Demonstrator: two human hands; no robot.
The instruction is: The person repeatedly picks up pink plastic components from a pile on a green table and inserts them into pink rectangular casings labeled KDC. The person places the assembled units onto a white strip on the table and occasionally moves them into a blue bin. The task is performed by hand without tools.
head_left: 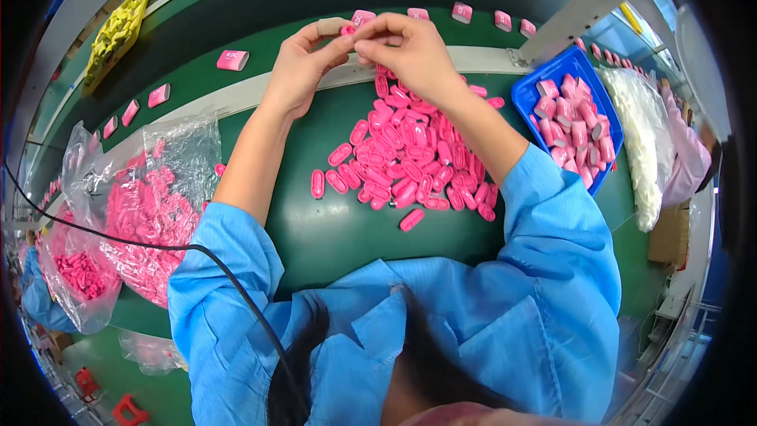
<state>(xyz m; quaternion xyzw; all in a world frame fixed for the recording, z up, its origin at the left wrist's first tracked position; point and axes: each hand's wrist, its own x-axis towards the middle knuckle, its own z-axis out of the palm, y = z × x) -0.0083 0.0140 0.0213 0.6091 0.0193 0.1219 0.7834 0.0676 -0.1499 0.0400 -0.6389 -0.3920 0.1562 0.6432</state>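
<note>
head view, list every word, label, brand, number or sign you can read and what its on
Pink block left of the left hand: white lettering, which I won't copy.
Second pink block, between that hand and the right hand: white lettering, also not copied.
Farther pink blocks to the right: marks too small to read.
Pink blocks in tray (blue tray): too small to read.
Loose pink oval pieces: no readable text.

From here I see the left hand point(306, 59) and right hand point(412, 49) partly hiding the pink piece point(348, 30), its shape unclear.
</note>
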